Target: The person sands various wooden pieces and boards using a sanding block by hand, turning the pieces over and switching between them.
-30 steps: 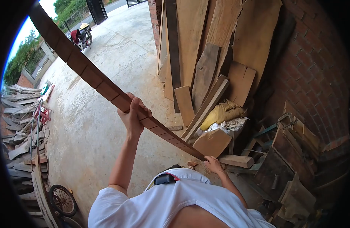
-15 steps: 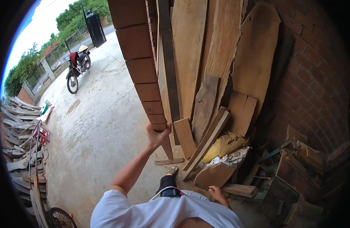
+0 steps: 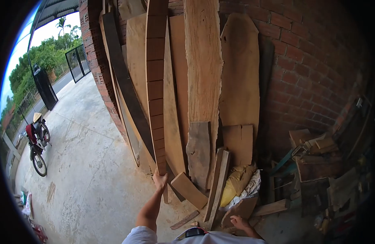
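My left hand (image 3: 160, 179) is wrapped round the lower part of a long brown wooden plank (image 3: 156, 87) marked with evenly spaced dark cross lines. The plank stands upright, reaching past the top of the view, and overlaps the boards leaning behind it. Down at the lower right, my right hand (image 3: 239, 222) hangs with loosely bent fingers and holds nothing. It is nearest to a short brown board (image 3: 245, 206), which it overlaps in this view.
Wide boards (image 3: 203, 61) lean against a brick wall (image 3: 293, 69). Two narrow strips (image 3: 217, 185), a short plank (image 3: 189, 190) and a yellow sack (image 3: 235, 184) stand at their foot. Wood scraps (image 3: 313, 162) pile up at right. A motorbike (image 3: 39, 142) is parked on the concrete (image 3: 85, 175).
My view has turned right toward the leaning boards. The plank in my left hand has swung more upright and now stands in front of those boards. My right hand stays low and empty.
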### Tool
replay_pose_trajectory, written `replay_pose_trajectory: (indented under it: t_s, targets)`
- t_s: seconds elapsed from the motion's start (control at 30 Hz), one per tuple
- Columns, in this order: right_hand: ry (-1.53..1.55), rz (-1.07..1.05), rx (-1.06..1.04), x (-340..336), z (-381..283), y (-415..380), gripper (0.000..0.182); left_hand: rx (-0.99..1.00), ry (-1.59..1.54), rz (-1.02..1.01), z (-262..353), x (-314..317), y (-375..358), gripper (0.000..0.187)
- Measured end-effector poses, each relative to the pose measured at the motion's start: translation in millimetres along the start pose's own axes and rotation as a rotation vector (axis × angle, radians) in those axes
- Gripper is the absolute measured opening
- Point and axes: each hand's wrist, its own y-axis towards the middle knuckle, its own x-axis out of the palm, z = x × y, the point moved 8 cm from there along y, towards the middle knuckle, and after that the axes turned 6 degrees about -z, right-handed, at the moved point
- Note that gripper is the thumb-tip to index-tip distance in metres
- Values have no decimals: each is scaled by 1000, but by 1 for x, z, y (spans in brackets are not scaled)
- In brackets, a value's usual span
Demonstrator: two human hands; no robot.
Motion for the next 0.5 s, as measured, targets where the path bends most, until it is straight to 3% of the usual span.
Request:
replay_pose_trajectory:
  t_s: [0.13,0.23,0.27,0.33,0.4,0.43,0.5]
  targets:
    - [-35,72,18,2,-4,-24,34,10,-39,-38,-25,17,60,30]
    - [-172,-53,30,14,18,-35,35,-67,-95,-69,-24,23,100,47]
    - [-35,-28,47,18,34,-39,36,66,-110,0,-42,28,121,59]
    - [242,20,79,31,67,-52,38,35,39,131,-42,19,140,78]
    - [526,64,108,43,81,-63,40,24,-26,229,-65,20,168,98]
    - [536,74,120,44,79,-65,40,4,61,308,-73,19,176,104]
    - [275,46,288,38,63,-69,37,-91,156,244,-73,29,180,104]
